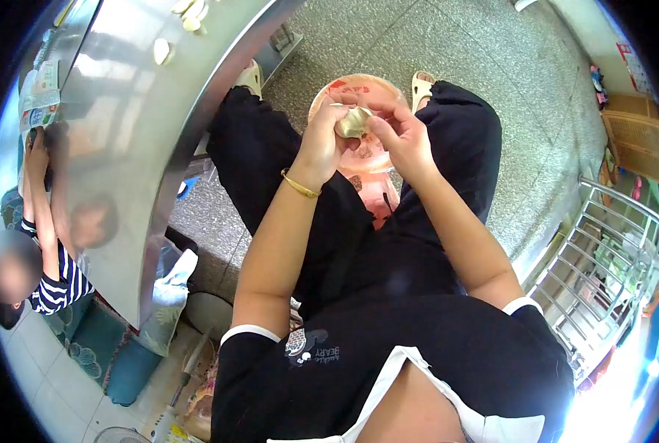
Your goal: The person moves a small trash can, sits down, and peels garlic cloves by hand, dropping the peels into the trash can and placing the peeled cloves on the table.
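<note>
My left hand (322,140) is wrapped around a whitish garlic bulb (352,123), held over a pink plastic basin (374,85) between my knees. The fingertips of my right hand (405,140) pinch the bulb's right side. Both hands are closed on it, and part of the bulb is hidden behind the fingers. Reddish-brown bits lie in the basin under my hands. On the metal tabletop (134,96) to the left lie a single garlic clove (161,51) and several more garlic cloves (191,12) near the top edge.
The table's metal edge (196,118) runs beside my left leg. Across the table sits a person in a striped sleeve (63,280), arms on the tabletop. A metal railing (595,280) stands at right, and a woven cabinet (640,136) is behind it. Speckled flooring (521,96) surrounds the basin.
</note>
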Tool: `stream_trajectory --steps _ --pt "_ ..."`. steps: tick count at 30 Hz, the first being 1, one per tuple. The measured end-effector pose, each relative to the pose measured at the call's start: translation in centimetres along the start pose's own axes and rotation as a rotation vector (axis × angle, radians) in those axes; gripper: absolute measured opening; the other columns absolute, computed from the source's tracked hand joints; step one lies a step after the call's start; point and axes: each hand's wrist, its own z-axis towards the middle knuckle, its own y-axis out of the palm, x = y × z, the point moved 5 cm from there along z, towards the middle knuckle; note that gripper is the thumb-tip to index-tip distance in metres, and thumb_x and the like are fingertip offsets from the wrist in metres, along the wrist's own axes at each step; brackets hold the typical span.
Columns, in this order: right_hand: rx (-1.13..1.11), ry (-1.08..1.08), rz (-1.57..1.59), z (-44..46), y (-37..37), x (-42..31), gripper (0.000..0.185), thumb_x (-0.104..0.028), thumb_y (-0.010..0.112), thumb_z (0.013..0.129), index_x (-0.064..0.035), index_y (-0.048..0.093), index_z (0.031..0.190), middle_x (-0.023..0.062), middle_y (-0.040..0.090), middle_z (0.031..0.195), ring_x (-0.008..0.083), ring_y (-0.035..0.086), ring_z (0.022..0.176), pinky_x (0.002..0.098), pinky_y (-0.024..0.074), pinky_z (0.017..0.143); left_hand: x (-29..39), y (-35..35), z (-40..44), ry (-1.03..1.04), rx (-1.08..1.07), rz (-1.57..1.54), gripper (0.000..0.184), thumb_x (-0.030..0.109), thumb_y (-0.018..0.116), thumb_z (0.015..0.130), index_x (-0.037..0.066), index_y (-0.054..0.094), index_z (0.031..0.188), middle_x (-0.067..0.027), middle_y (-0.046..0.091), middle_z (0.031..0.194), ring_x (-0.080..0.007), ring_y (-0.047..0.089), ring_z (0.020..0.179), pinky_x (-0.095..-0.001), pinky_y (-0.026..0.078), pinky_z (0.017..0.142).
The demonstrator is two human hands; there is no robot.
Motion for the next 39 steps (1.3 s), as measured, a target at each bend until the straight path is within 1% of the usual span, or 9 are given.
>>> stream_trajectory --steps 5,12,14,16,19,27,29,32,39 --pt "-0.104 0.05 -0.008 0.1 0.8 0.3 0.014 -0.013 0.06 0.083 -0.0022 0.056 0.092 -0.0015 0.053 0.071 0.0054 0.046 0.061 0.0191 0.0391 0.055 0.2 -0.2 -0.2 0.08 0.035 0.047 0.021 0.021 0.037 0.088 0.01 0.051 0.1 -0.0014 0.055 0.086 -0.0122 0.052 0.074 -0.0256 0.04 0.06" --pt "-0.012 0.365 0.721 -0.2 0.2 2.9 0.016 -0.013 0.059 0.084 -0.0008 0.052 0.091 0.0033 0.056 0.073 0.0092 0.052 0.064 0.0221 0.043 0.056 0.3 0.8 -0.1 0.112 -0.181 -0.002 0.027 0.019 0.039 0.086 0.007 0.049 0.108 -0.0029 0.055 0.094 -0.0108 0.053 0.082 -0.0234 0.043 0.064" --pt "-0.023 0.372 0.769 -0.2 0.3 2.7 0.018 -0.012 0.06 0.083 -0.0002 0.052 0.093 0.0036 0.056 0.075 0.0097 0.053 0.067 0.0229 0.0442 0.057 0.3 1.2 -0.2 0.136 -0.207 -0.024 0.032 0.022 0.045 0.089 0.004 0.048 0.115 -0.0047 0.053 0.108 -0.0122 0.051 0.094 -0.026 0.042 0.078" --pt "0.18 0.146 0.244 -0.3 -0.9 1.1 0.017 -0.008 0.056 0.084 -0.0004 0.053 0.098 0.0053 0.055 0.085 0.0104 0.054 0.074 0.0249 0.047 0.063 0.3 1.5 -0.2 0.165 -0.189 0.036 0.033 0.019 0.051 0.087 0.004 0.047 0.116 -0.0056 0.052 0.111 -0.0127 0.051 0.098 -0.0264 0.042 0.082" --pt "0.133 -0.024 -0.002 -0.6 -1.5 0.2 0.024 -0.009 0.058 0.082 0.0009 0.051 0.103 0.0067 0.056 0.092 0.0112 0.055 0.077 0.0254 0.0481 0.066 0.2 1.3 -0.3 0.205 -0.139 0.203 0.042 0.015 0.061 0.082 0.003 0.046 0.119 -0.0071 0.051 0.117 -0.0136 0.051 0.102 -0.0264 0.042 0.086" --pt "-0.184 0.212 0.123 -0.6 -1.7 -0.4 0.028 -0.015 0.059 0.081 0.0044 0.058 0.102 0.0064 0.061 0.085 0.0096 0.058 0.071 0.0227 0.0483 0.065 0.9 2.1 -1.0 0.453 -0.159 0.623 0.05 0.007 0.07 0.073 0.0 0.048 0.117 -0.0069 0.054 0.11 -0.0152 0.052 0.1 -0.027 0.044 0.084" --pt "-0.2 0.232 0.126 -0.6 -1.7 -0.3 0.027 -0.013 0.057 0.082 0.0047 0.057 0.102 0.0066 0.061 0.085 0.0096 0.058 0.072 0.0228 0.0484 0.065 1.5 2.7 -1.3 0.615 -0.14 0.925 0.041 0.005 0.07 0.069 0.002 0.055 0.106 -0.0069 0.056 0.099 -0.016 0.056 0.089 -0.0252 0.048 0.073" --pt "-0.215 0.256 0.113 -0.7 -1.9 0.1 0.025 -0.011 0.055 0.082 0.0052 0.058 0.101 0.0069 0.062 0.085 0.0097 0.058 0.071 0.0229 0.0486 0.064 1.5 3.5 -1.7 0.639 -0.193 1.152 0.041 0.0 0.069 0.068 0.002 0.057 0.106 -0.0094 0.055 0.105 -0.0187 0.055 0.097 -0.0284 0.046 0.081" --pt "-0.17 0.106 -0.187 -0.6 -1.4 0.1 0.024 -0.01 0.051 0.082 0.0048 0.057 0.1 0.0069 0.061 0.075 0.01 0.058 0.066 0.0237 0.0483 0.06 1.2 3.4 -1.8 0.714 -0.13 1.197 0.035 -0.003 0.066 0.068 0.002 0.057 0.102 -0.0107 0.058 0.1 -0.0195 0.058 0.09 -0.0284 0.048 0.076"
